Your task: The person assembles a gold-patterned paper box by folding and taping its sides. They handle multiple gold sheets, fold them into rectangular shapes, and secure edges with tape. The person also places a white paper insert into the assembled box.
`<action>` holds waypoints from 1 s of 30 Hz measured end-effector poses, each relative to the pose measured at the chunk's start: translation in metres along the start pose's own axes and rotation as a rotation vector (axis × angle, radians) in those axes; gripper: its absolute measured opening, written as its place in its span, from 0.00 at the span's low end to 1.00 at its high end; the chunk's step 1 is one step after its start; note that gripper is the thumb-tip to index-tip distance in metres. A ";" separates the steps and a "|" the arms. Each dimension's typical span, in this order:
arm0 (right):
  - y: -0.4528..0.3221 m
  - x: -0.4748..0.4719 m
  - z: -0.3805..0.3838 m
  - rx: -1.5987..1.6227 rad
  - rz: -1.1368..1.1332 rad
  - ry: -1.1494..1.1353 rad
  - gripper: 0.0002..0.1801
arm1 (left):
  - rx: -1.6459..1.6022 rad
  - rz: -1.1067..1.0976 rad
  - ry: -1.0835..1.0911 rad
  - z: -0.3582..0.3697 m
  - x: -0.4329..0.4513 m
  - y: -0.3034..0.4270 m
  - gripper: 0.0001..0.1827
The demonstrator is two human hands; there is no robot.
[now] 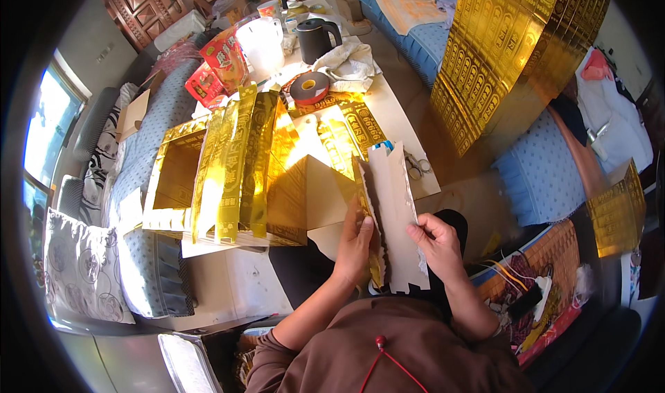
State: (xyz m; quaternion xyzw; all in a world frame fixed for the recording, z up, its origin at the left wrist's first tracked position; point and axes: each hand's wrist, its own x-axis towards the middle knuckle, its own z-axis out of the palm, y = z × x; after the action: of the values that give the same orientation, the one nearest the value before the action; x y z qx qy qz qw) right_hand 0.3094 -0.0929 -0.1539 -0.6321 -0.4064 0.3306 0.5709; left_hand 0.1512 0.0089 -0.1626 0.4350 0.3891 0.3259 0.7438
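Note:
My left hand [357,239] grips a gold-faced cardboard strip [375,268] by its left side, thumb on top. Between finger and thumb, my right hand [438,242] pinches the right edge of a plain grey-brown cardboard panel [399,211] with ragged, torn-looking edges. Whether strip and panel are one folded piece, I cannot tell. Left of my hands, a gold foil-covered cardboard structure [286,185] with a square opening stands at the table's near end. Several narrow gold strips [231,174] lean against it. Beyond my hands lie flat gold sheets [358,125].
Scissors [417,165] lie by the right edge of the white table [402,128]. A roll of dark tape [309,87], a black kettle [316,42], a white jug [261,47] and red packets [223,60] stand farther back. A tall gold panel structure [499,55] rises at right, near a blue-covered seat [540,169].

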 end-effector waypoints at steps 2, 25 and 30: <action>0.000 -0.001 0.000 0.014 -0.006 -0.015 0.10 | -0.043 0.085 -0.085 0.004 0.002 -0.005 0.40; -0.012 0.007 -0.078 0.420 -0.142 -0.107 0.15 | -0.101 0.285 -0.259 -0.011 -0.060 0.077 0.19; -0.096 0.001 -0.038 0.613 -0.131 -0.155 0.20 | -0.192 0.395 -0.100 -0.017 -0.067 0.094 0.32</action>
State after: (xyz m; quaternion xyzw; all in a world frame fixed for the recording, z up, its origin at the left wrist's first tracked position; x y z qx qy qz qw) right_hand 0.3301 -0.1077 -0.0535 -0.3764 -0.3699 0.4473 0.7221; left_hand 0.0908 -0.0013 -0.0634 0.4456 0.2263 0.4789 0.7217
